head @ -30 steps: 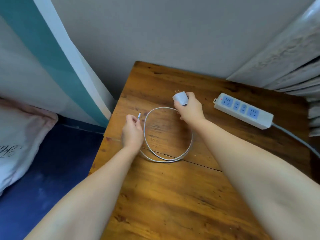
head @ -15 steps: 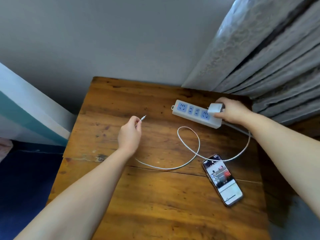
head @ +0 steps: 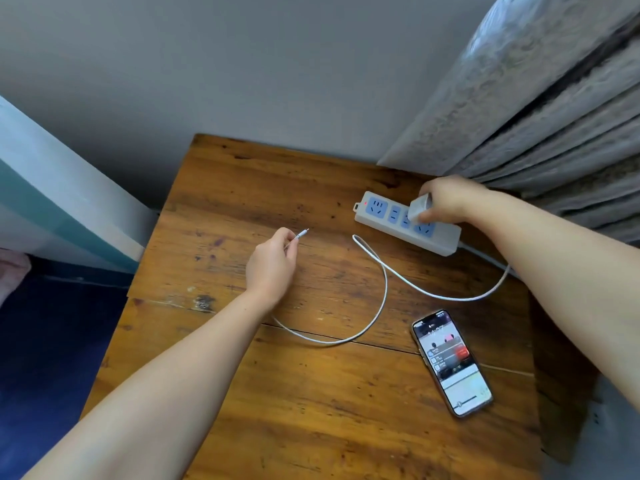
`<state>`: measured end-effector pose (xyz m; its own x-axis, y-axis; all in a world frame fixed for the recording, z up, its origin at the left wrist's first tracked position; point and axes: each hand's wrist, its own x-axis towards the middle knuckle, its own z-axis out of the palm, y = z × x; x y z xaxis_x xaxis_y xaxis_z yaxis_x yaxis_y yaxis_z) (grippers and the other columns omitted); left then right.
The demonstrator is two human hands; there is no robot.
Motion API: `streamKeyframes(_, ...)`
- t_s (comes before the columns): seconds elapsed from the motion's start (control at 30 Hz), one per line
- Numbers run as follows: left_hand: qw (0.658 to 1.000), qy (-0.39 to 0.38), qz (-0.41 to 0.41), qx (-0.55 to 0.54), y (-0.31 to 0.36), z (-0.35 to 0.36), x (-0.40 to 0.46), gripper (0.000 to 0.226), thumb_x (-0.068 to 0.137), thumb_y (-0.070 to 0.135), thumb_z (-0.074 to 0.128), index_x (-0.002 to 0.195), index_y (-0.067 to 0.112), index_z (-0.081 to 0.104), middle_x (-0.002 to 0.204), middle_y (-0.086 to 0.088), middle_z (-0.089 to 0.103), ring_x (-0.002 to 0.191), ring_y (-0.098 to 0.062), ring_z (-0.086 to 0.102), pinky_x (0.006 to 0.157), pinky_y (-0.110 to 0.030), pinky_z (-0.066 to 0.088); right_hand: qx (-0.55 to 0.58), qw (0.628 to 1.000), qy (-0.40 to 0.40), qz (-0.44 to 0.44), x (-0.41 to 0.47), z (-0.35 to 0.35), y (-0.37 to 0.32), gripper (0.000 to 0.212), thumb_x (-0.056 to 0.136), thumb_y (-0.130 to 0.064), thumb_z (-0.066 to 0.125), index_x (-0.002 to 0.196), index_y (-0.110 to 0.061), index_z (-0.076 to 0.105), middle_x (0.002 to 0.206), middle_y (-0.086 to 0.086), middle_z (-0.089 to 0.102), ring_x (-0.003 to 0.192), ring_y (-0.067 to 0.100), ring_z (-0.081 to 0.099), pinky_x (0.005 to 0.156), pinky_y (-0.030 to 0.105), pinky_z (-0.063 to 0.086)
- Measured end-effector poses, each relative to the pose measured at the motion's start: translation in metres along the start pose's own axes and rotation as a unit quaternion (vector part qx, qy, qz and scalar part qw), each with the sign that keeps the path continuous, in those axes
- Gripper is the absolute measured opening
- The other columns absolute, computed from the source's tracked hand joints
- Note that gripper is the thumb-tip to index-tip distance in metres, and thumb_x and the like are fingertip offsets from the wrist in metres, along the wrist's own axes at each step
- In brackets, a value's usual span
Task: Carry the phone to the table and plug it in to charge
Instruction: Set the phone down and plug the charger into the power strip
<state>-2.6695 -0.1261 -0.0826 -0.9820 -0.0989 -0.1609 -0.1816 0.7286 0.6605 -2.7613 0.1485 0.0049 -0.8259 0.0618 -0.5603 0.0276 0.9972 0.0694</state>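
A person leans over a wooden table point(head: 311, 393) with both bare arms stretched out. The landmark is the white power strip point(head: 398, 220), which lies at the far right part of the table, close to the grey curtain point(head: 554, 116). The right hand point(head: 446, 199) is over the strip and grips a white charger point(head: 419, 208), pressing it against one of the blue sockets. The left hand point(head: 272, 265) is to the left of the strip, closed on the free end of the white cable point(head: 382, 289), with the small plug sticking out past the fingers. The cable makes loops on the wood in front of the strip. The phone point(head: 452, 363) lies flat nearer to the person than the strip, screen up and lit, apart from both hands
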Motion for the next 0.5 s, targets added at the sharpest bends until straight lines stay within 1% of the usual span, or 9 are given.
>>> streamKeyframes(0.13,1.0,-0.008,0.004,-0.01,0.004,0.003,-0.004,0.018,0.095,0.027,0.048,0.098,0.015,0.061,0.082,-0.011,0.069,0.078,-0.036,0.06,0.063,-0.038,0.046,-0.017,1.0,-0.021,-0.005,-0.004,-0.004,-0.009,0.054,0.077,-0.044,0.069,0.122,-0.016,0.057,0.105,0.007,0.063,0.089,0.024,0.059,0.07,0.033,0.05)
streamKeyframes(0.2,1.0,-0.012,0.002,-0.014,0.005,0.004,-0.007,0.017,0.095,0.027,0.048,0.097,0.015,0.061,0.078,-0.008,0.067,0.078,-0.036,0.06,0.063,-0.036,0.045,-0.035,0.999,-0.027,0.007,-0.006,-0.003,-0.012,0.05,0.078,-0.044,0.067,0.118,-0.015,0.059,0.102,0.007,0.063,0.088,0.024,0.06,0.067,0.032,0.049)
streamKeyframes(0.3,1.0,-0.015,0.008,-0.015,0.006,0.004,-0.011,0.016,0.095,0.026,0.049,0.097,0.015,0.06,0.072,-0.002,0.061,0.076,-0.034,0.06,0.062,-0.035,0.043,-0.064,0.997,-0.028,0.018,-0.006,-0.002,-0.018,0.042,0.081,-0.043,0.064,0.109,-0.012,0.06,0.094,0.006,0.062,0.083,0.023,0.059,0.06,0.029,0.044)
streamKeyframes(0.43,1.0,-0.015,0.016,-0.014,0.006,0.004,-0.015,0.017,0.095,0.026,0.049,0.099,0.015,0.061,0.071,0.0,0.058,0.074,-0.032,0.06,0.06,-0.033,0.041,-0.11,0.993,-0.035,0.014,-0.003,-0.001,-0.031,0.037,0.083,-0.037,0.066,0.106,-0.009,0.059,0.077,0.004,0.053,0.069,0.019,0.054,0.053,0.03,0.043)
streamKeyframes(0.5,1.0,-0.014,0.019,-0.014,0.007,0.004,-0.015,0.017,0.095,0.027,0.049,0.099,0.015,0.061,0.071,0.001,0.058,0.073,-0.03,0.059,0.059,-0.033,0.042,-0.128,0.991,-0.032,0.008,0.0,-0.001,-0.038,0.036,0.084,-0.033,0.066,0.107,-0.007,0.058,0.073,0.003,0.049,0.07,0.019,0.054,0.054,0.03,0.045)
